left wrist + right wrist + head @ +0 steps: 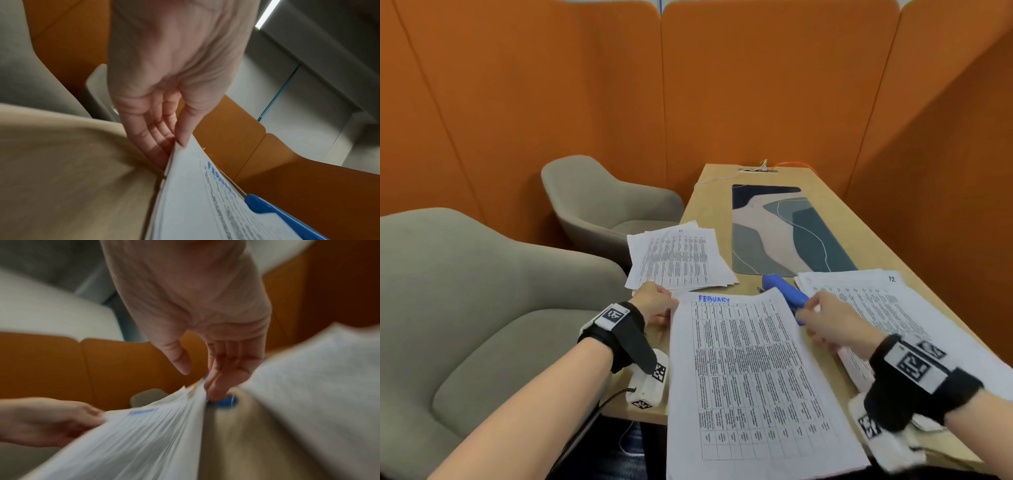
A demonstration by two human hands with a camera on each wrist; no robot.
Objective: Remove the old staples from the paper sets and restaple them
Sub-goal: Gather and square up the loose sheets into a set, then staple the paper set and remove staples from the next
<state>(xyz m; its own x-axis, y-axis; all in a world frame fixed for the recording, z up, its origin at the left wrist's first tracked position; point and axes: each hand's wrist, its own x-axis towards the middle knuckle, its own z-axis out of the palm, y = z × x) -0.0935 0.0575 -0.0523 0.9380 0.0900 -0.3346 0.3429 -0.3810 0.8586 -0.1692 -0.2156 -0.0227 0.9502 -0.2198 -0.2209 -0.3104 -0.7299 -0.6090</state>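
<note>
A stapled paper set headed "FEBUARY" (750, 370) lies in front of me and hangs over the table's near edge. My left hand (670, 307) pinches its top left corner between thumb and fingers (183, 139). The blue stapler (784, 293) lies just past the set's top right corner. My right hand (810, 308) reaches onto the stapler's near end. In the blurred right wrist view its fingers (216, 389) point down at the stapler (226, 401) beside the paper's edge, with the thumb held apart. The staple itself is not visible.
A second paper stack (676, 258) lies at the table's left edge behind my left hand. A third stack (876, 308) lies on the right under my right wrist. A patterned mat (784, 229) lies further back. Two grey chairs (482, 308) stand to the left. Orange panels enclose the wooden table (722, 192).
</note>
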